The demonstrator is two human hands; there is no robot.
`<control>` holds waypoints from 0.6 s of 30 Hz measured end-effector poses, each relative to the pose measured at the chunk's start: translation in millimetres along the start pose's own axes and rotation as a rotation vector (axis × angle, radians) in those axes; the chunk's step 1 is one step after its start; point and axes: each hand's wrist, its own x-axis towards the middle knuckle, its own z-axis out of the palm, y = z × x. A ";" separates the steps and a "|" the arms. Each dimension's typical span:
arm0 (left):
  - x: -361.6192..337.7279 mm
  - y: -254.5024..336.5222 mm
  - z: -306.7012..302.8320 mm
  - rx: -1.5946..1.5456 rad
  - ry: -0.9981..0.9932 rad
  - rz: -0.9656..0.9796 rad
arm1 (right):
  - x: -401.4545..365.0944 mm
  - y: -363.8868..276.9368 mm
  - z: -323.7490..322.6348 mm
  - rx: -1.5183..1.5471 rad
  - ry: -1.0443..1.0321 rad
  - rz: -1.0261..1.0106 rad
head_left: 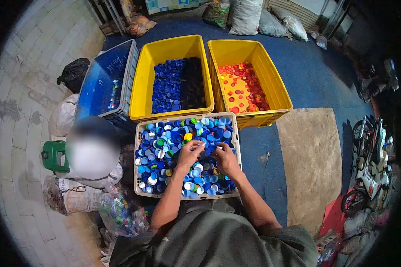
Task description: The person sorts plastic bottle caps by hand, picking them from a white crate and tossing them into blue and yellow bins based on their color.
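Hands half-curled, fingertips at loose plastic caps.

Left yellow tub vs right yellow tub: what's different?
Contents: the left yellow tub holds blue caps; the right yellow tub holds mostly red and orange caps.
Coverage: caps hide most of the left yellow tub's floor; the right yellow tub shows a bare yellow patch.
Light: a dark shadow covers part of the left yellow tub's caps; the right yellow tub's are brightly lit.
Shared: yellow, open-topped, roughly rectangular.
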 end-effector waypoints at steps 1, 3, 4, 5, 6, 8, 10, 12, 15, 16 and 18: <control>0.1 2.6 3.8 0.057 -0.039 -0.007 | -3.0 0.2 1.0 -0.055 0.005 -0.048; -1.1 10.6 10.4 0.087 -0.111 -0.135 | -7.0 -7.4 -3.3 -0.015 -0.015 -0.030; -3.0 10.9 13.0 -0.005 -0.144 -0.165 | -8.2 -13.3 -5.3 0.007 -0.026 -0.022; -5.7 9.9 14.9 -0.097 -0.176 -0.196 | -8.9 -16.1 -4.7 -0.002 -0.015 -0.034; -7.9 8.3 15.7 -0.189 -0.207 -0.226 | -9.2 -15.7 -3.7 0.015 -0.009 -0.045; -7.6 -1.4 14.2 -0.264 -0.244 -0.212 | -10.9 -13.3 -1.0 0.049 0.002 -0.067; -8.0 -6.7 9.6 -0.362 -0.246 -0.225 | -12.9 -11.1 3.6 0.183 0.045 0.057; -10.1 -10.2 3.4 -0.489 -0.215 -0.219 | -13.2 -20.4 -0.8 0.279 0.042 0.246; -13.3 -15.8 -7.1 -0.664 -0.183 -0.186 | -16.5 -6.5 17.3 0.475 0.346 0.310; -14.6 -17.0 -11.2 -0.692 -0.176 -0.175 | -17.8 -4.8 16.5 0.375 0.305 0.334; -18.0 -19.1 -18.0 -0.746 -0.165 -0.153 | -22.5 0.2 8.4 0.173 0.225 0.381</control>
